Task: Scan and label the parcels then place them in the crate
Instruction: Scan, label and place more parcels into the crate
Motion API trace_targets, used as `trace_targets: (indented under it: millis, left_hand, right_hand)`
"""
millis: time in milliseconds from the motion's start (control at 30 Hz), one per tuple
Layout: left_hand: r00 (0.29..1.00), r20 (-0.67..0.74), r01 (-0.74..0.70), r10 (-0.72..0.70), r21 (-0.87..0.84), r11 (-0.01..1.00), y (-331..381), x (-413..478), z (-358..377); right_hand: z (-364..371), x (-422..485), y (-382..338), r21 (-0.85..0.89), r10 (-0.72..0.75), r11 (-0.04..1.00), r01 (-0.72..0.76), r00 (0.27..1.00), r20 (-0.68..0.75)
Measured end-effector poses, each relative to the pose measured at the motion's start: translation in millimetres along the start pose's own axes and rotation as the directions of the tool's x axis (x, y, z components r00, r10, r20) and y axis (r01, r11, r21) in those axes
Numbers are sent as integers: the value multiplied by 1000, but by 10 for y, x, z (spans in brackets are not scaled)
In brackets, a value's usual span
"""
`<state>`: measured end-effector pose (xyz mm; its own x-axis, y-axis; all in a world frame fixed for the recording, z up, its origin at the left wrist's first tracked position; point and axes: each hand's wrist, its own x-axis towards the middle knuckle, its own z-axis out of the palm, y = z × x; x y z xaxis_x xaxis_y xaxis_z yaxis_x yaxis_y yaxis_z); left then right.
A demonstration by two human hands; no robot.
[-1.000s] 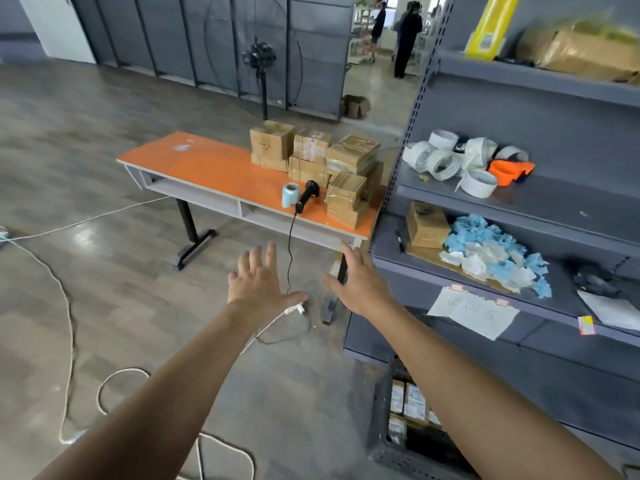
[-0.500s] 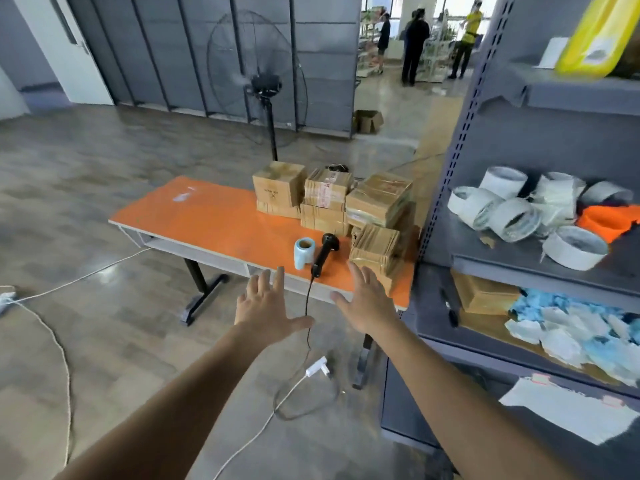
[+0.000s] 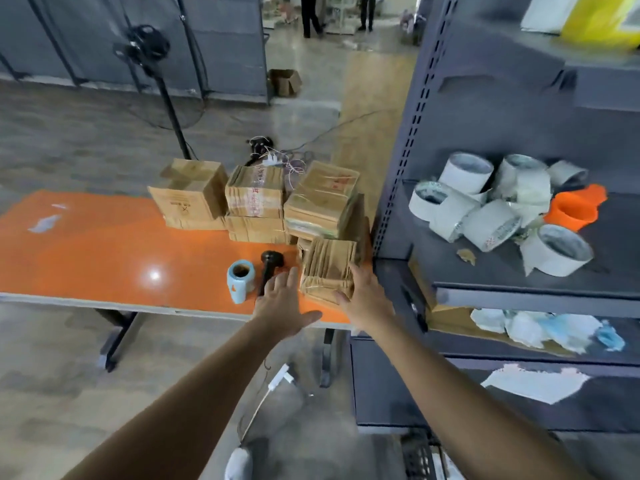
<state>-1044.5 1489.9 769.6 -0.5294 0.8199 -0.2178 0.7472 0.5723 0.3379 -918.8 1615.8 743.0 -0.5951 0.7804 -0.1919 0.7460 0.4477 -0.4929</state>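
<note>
Several brown cardboard parcels are stacked at the right end of the orange table. The nearest parcel sits at the table's front right corner. My right hand reaches it with straight fingers, the fingertips touching its right front side. My left hand is open and spread above the table edge, just left of that parcel and beside the black handheld scanner. A pale blue label roll stands left of the scanner. A dark crate shows only as a corner at the bottom edge.
A grey metal shelf rack stands hard against the table's right end, holding tape rolls, an orange object and blue-white rags. A standing fan and loose cables lie behind the table. People stand far off in the doorway.
I have come closer to the table. Both hands moved forward: the right hand now touches the nearest parcel and the left hand is over the table edge by the scanner.
</note>
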Motion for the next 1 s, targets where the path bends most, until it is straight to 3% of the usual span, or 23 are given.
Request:
trace_targets:
  millis: [200,333,500,633,800,1000]
  left_hand:
    - [983,157,-56,90,-210,976,-258,624,71]
    - [939,273,-94,208,-379,921,-414,924,63]
    - [936,160,-195,312,-500,843,-417,970,-71]
    - [930,147,-208,338,-547,811,-507,889,-224]
    - [923,51,-286,381,-570,770,-589,731,-436]
    - [973,12,-170,231,-641,748,-781,525,-702]
  right_hand:
    - [162,289,-64,105,178,978,-180,984,32]
    - [223,325,-222,100,241,966,-236,970,-39]
    - [155,264,-413,229,294,940,-253,942,-164]
    - [22,181,-571,345,310,914,-215,917,-251]
    - [-156,182,-793,458,325,869,-187,914,-244]
    - [-242,240,-1063,495,210,864,-95,960,-183]
